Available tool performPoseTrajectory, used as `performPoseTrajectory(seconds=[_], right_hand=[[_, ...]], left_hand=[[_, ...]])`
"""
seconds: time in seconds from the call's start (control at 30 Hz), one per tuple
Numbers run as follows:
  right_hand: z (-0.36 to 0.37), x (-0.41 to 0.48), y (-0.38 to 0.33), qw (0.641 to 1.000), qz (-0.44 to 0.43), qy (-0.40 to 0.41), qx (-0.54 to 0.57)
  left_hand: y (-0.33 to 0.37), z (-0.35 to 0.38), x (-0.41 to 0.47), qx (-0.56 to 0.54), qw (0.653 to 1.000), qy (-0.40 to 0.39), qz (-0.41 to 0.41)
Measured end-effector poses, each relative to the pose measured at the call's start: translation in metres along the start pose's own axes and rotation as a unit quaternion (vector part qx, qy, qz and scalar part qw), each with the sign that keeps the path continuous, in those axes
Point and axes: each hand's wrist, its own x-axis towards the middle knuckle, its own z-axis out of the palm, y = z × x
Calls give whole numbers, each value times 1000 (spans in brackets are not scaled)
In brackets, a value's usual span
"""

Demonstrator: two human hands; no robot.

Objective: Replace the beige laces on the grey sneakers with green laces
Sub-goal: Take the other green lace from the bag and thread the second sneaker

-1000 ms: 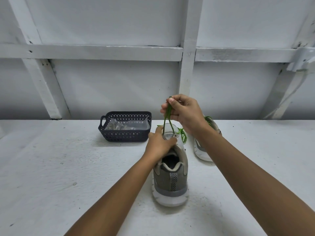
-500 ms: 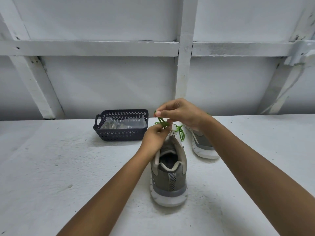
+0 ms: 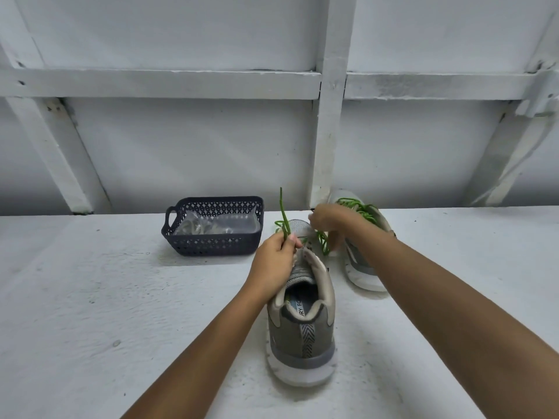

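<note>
**Green lace held at the tongue of the near sneaker**

At centre frame a grey sneaker (image 3: 302, 337) stands on the white table (image 3: 90, 297), its heel toward the bottom edge. The insole inside shows pale blue print, of which only the letters "RY FO" can be read; the rest is hidden by the collar. A black-and-white chevron pull tab runs down the heel.

The left hand (image 3: 276, 252) rests against the left side of the shoe's opening, fingers curled, pinching the green lace (image 3: 284, 219); one end of the lace sticks up above the knuckles. Just right of it, the right hand (image 3: 328, 219) is over the toe area with its fingers bent downward, and a loop of the same lace hangs from under them. That hand is blurred, so the exact pinch is hard to make out.

Behind the right wrist, right of centre, the second sneaker (image 3: 363, 267) lies turned away, with green lacing (image 3: 357, 207) on it.

Left of centre sits a dark perforated basket (image 3: 211, 246) holding a clear plastic bag (image 3: 211, 226) with something pale inside.
</note>
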Motion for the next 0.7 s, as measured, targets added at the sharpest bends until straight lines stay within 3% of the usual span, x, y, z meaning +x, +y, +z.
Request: performPoseTrajectory(seconds=[0.1,0.2,0.27,0.37,0.47,0.63,0.7], right_hand=[[14,11,0,999,31,3,11],[20,36,8,980,54,102,165],[13,42,4,938,66,114,320],[-14,31,-13,842,20,101,530],[-45,18,-21,792,-68,115,595],[-68,-3,-13,785,-175,117,582],[-67,-9,-7,834,-188,129,503]], left_hand=[[0,0,0,10,1000,5,6],[0,1,0,13,1000,3,9],[0,1,0,11,1000,1,7],[-2,1,-1,4,1000,-1,2],[-1,1,-1,-3,1000,-1,1],[0,1,0,1,1000,5,2],[-1,1,0,-5,1000,6,2]])
